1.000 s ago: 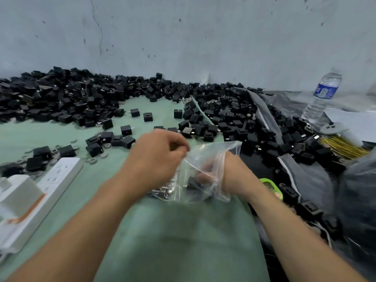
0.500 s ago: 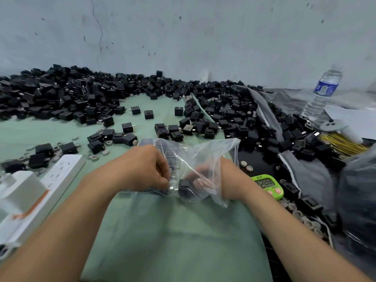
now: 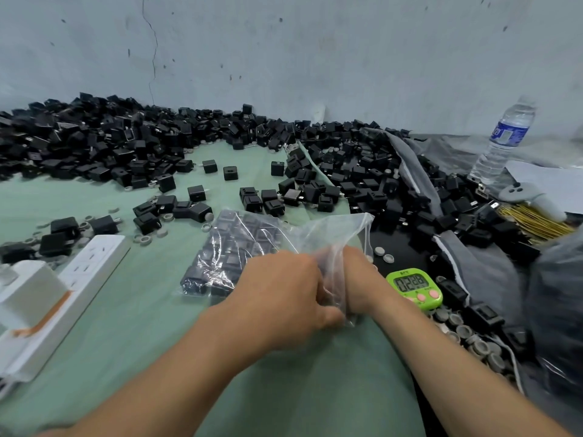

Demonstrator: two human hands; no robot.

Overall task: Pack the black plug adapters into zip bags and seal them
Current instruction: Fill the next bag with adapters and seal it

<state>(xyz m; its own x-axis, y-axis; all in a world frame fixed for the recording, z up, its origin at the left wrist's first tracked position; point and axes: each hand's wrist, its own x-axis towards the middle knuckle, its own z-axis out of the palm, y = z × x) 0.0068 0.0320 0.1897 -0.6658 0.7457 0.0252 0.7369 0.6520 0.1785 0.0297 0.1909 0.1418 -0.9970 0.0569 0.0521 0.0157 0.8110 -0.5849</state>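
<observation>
At the table's left edge lies a white power strip (image 3: 79,272), kept clear of the work. Loose black plug adapters (image 3: 94,146) are heaped along the far edge, within easy reach for filling. Near the table's middle, a packed bag (image 3: 227,257) of adapters lies flat on the green cloth (image 3: 142,326); we judge it finished and set aside. Just in front of it, our left hand (image 3: 284,294) curls its fingers and thumb round the plastic of a clear zip bag (image 3: 331,234), probably to steady it. Its loose end stands up toward the far edge. Our right hand (image 3: 359,279) is wrapped in that plastic; its fingers are hidden, so we cannot tell their state. A green timer (image 3: 413,287) sits just right of it, facing us for pacing, and a water bottle (image 3: 504,140) stands at the far right corner.

Compared with half a second ago, our hands have closed together until they touch. The packed bag, then mostly hidden behind the left hand, now shows nearly whole.
</observation>
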